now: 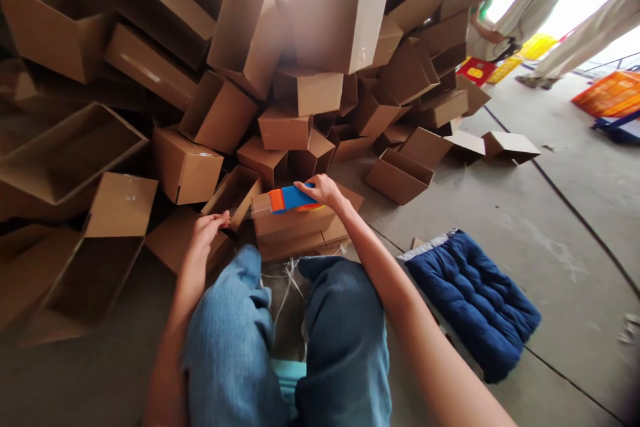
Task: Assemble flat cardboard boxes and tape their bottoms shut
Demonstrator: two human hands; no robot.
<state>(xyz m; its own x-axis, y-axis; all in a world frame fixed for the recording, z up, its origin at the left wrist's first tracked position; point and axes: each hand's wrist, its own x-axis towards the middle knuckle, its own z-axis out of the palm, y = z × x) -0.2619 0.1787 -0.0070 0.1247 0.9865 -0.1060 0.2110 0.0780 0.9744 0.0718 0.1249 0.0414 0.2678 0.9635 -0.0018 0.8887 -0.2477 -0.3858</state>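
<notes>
My right hand (323,191) grips a blue and orange tape dispenser (290,199) and presses it on top of a small cardboard box (290,223) in front of my knees. My left hand (209,227) is to the left of that box with its fingers curled in a pinch at the box's left end; what it holds is too small to make out. My legs in blue jeans (345,340) fill the lower middle. Flattened cardboard (295,243) lies beneath the box.
A tall heap of open and taped cardboard boxes (250,47) fills the left and back. A blue cushion (470,300) lies on the concrete floor at right. Other people (525,7) stand at the far right by orange and yellow crates (607,93).
</notes>
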